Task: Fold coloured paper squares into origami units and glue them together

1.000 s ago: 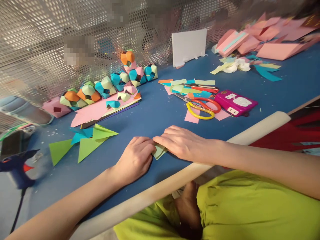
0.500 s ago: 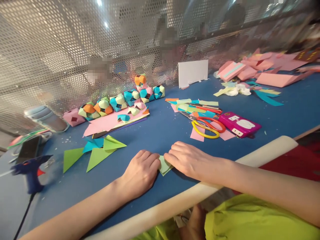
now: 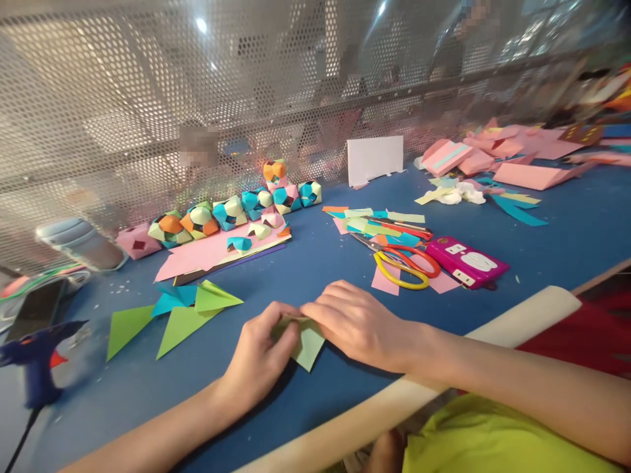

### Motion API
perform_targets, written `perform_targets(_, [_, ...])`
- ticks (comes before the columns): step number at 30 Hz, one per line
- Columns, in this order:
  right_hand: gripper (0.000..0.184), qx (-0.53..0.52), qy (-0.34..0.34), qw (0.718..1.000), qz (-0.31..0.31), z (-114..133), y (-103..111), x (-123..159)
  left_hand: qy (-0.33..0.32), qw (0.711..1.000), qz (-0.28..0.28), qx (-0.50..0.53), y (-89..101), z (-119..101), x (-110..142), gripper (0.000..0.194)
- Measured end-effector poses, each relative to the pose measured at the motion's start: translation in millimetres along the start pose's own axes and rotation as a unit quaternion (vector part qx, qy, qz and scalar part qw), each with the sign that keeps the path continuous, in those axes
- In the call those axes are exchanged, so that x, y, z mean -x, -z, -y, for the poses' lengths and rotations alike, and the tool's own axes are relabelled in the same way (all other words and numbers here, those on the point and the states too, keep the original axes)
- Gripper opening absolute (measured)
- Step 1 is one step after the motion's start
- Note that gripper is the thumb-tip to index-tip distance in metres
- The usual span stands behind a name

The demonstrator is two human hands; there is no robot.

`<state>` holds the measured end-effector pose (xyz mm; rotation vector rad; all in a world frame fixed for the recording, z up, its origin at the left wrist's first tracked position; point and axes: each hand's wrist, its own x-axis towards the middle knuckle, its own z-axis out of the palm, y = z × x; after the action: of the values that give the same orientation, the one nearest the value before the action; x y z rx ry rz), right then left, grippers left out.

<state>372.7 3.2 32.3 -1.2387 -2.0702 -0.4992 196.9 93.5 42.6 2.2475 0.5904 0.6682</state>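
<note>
A small pale green paper [image 3: 309, 345] is held between my two hands near the table's front edge, one corner pointing toward me. My left hand [image 3: 269, 351] grips its left side, thumb below and fingers curled over the top. Along the upper edge, the fingers of my right hand [image 3: 352, 322] press on the paper, partly hiding it. Folded green and blue paper pieces [image 3: 192, 315] lie to the left of my left hand. Beyond my right hand are scissors [image 3: 404, 269] with yellow and orange handles.
Folded paper balls [image 3: 229, 211] line the mesh screen behind pink sheets [image 3: 197, 256]. A glue gun [image 3: 37, 361], phone [image 3: 37, 309] and tumbler [image 3: 81, 243] stand left. At right are a magenta case [image 3: 466, 263], paper strips [image 3: 382, 223] and pink folded paper [image 3: 537, 174]. A padded edge [image 3: 522, 318] runs in front.
My left hand has turned so its thumb shows, gripping the paper. More of the pale green paper is visible, and its near corner sits lower. The whole view has shifted slightly.
</note>
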Motion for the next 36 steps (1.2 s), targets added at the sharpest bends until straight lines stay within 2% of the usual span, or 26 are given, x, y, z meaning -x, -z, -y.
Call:
perform_targets(3, [0.020, -0.054, -0.075, 0.993, -0.075, -3, 1, -8, 0.117, 0.983, -0.058, 0.131, -0.7, 5, -7, 0.011])
perform_targets(5, [0.020, -0.134, -0.173, 0.972, -0.088, -8, 3, -11, 0.163, 0.958, -0.089, 0.220, -2.4, 11, -11, 0.014])
perform_targets(9, [0.018, -0.278, -0.383, 0.880, -0.037, -19, 8, -15, 0.192, 0.914, -0.103, 0.341, -7.3, 20, -16, 0.015])
perform_targets(12, [0.030, -0.319, -0.454, 0.832, -0.001, -19, 8, -19, 0.184, 0.908, -0.101, 0.362, -9.9, 22, -17, 0.016])
perform_targets(15, [0.041, -0.342, -0.463, 0.816, 0.057, -12, 4, -21, 0.166, 0.917, -0.101, 0.348, -10.9, 22, -15, 0.017])
perform_targets(18, [0.027, -0.342, -0.436, 0.827, 0.096, -6, -1, -21, 0.158, 0.920, -0.084, 0.348, -11.3, 22, -12, 0.016])
perform_targets(21, [0.018, -0.341, -0.426, 0.834, 0.081, -4, -5, -19, 0.166, 0.909, -0.061, 0.378, -11.6, 21, -9, 0.013])
perform_targets(24, [0.017, -0.340, -0.425, 0.836, 0.067, -5, -7, -17, 0.190, 0.886, -0.043, 0.421, -11.4, 18, -9, 0.011])
perform_targets(28, [0.016, -0.339, -0.419, 0.840, 0.065, -3, -6, -16, 0.212, 0.865, -0.039, 0.453, -10.7, 13, -11, 0.018])
perform_targets(36, [0.012, -0.378, -0.433, 0.814, 0.085, -1, -4, -18, 0.228, 0.871, -0.031, 0.434, -8.8, 13, -11, 0.023])
